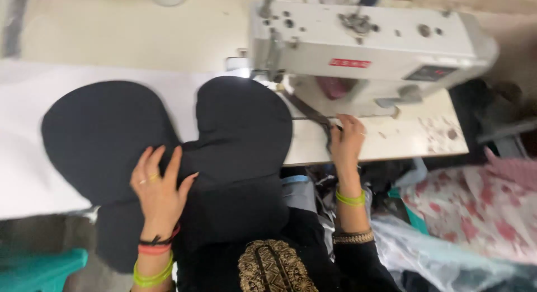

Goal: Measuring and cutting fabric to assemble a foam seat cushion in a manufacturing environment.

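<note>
- The left hand lies flat on the black fabric piece, fingers spread and pointing toward 12 o'clock, thumb out toward 2 o'clock; nothing is pinched
- A ring shows on one of its fingers, and bands in black, coral and yellow-green sit on the wrist at 6 o'clock of the hand
- The black fabric piece spreads over the white table in two rounded lobes, one at 10 o'clock of the left hand and one at 1 o'clock, and its lower part hangs off the near edge toward the lap
- The right hand rests on the table edge at 3 o'clock of the fabric, fingers held close together and curled; they touch a dark strip that runs from 10 o'clock of the hand, but the blur hides whether they pinch it
- The white sewing machine stands at 12 o'clock of the right hand, its needle end just beside the upper edge of the right fabric lobe
- A pale cloth with red flowers lies at 4 o'clock of the right hand, with clear plastic sheet beside it
- A teal stool sits at 8 o'clock of the left hand
</note>
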